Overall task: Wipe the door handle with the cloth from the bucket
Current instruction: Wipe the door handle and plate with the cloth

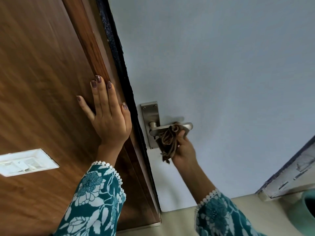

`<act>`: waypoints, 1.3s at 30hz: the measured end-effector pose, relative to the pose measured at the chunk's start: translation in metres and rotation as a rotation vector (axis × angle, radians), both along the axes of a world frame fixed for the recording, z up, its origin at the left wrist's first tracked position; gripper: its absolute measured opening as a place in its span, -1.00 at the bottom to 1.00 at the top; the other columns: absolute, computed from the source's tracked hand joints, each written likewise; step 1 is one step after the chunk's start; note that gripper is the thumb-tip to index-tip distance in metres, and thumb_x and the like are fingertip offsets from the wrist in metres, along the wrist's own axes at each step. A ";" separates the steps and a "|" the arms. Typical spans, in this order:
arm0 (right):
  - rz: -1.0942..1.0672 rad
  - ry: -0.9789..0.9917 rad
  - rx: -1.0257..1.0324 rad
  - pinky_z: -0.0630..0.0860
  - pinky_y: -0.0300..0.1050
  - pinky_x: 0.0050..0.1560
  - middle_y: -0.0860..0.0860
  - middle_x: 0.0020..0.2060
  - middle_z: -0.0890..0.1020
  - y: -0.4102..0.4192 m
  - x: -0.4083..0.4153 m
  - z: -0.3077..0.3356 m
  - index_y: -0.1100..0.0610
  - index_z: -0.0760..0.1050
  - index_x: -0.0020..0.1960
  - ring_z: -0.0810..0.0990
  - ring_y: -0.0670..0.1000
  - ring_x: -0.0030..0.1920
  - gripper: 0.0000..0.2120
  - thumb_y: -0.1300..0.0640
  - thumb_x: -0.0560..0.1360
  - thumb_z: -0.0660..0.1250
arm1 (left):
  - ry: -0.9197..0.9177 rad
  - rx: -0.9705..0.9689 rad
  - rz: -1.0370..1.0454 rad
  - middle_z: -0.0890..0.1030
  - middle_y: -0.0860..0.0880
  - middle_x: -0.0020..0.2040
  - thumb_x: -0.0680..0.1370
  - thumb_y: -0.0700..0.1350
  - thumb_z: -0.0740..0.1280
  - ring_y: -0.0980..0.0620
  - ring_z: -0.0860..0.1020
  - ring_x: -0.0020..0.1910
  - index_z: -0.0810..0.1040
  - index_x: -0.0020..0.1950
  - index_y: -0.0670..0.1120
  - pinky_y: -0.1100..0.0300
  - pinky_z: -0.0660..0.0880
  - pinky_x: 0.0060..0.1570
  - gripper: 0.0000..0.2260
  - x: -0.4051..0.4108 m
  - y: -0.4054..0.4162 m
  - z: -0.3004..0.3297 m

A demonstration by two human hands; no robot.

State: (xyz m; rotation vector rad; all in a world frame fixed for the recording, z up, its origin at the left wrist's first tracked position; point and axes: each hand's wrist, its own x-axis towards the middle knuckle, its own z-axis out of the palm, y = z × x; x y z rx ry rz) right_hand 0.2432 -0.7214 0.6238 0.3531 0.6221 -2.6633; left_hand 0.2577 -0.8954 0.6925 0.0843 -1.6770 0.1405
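A steel lever door handle [186,125] on a long back plate [150,114] is fixed to the pale blue door [221,65]. My right hand [185,149] is shut on a bunched brown striped cloth [168,142], which presses against the underside and middle of the lever. My left hand [109,116] lies flat, fingers spread, on the brown wooden frame [42,82] beside the door's dark edge. A teal bucket [308,208] shows only its rim at the lower right corner.
A white switch plate [25,162] is set into the wood panel at the left. Beige floor [179,223] runs along the bottom. A worn white ledge or skirting [293,178] slants in at the right, just above the bucket.
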 end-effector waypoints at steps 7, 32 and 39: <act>-0.059 -0.013 -0.042 0.33 0.33 0.28 0.26 0.29 0.46 -0.009 -0.007 -0.009 0.19 0.45 0.14 0.43 0.28 0.29 -0.73 0.07 0.60 0.08 | -0.001 -0.001 -0.003 0.28 -0.25 0.41 0.56 -0.20 0.19 0.00 -0.01 0.53 0.19 0.44 -0.27 -0.33 0.08 0.35 -0.53 0.000 0.002 0.000; -0.104 0.084 0.255 0.62 0.06 -0.28 0.19 -0.05 0.61 0.051 -0.023 0.002 0.22 0.50 0.10 0.67 0.14 -0.20 -0.76 0.11 0.59 0.13 | -0.036 -0.023 0.079 0.35 -0.29 0.40 0.57 -0.19 0.19 -0.07 0.13 0.49 0.18 0.46 -0.26 -0.20 -0.06 0.44 -0.52 0.001 0.005 0.001; 0.044 0.295 0.265 0.48 0.16 0.18 0.19 0.21 0.55 0.118 0.000 -0.007 0.11 0.55 0.16 0.56 0.21 0.18 -0.71 0.07 0.57 0.12 | -0.250 0.257 -0.368 0.17 -0.29 0.48 0.55 -0.26 0.20 -0.22 0.17 0.49 0.08 0.48 -0.32 -0.23 0.09 0.43 -0.46 0.035 0.073 -0.018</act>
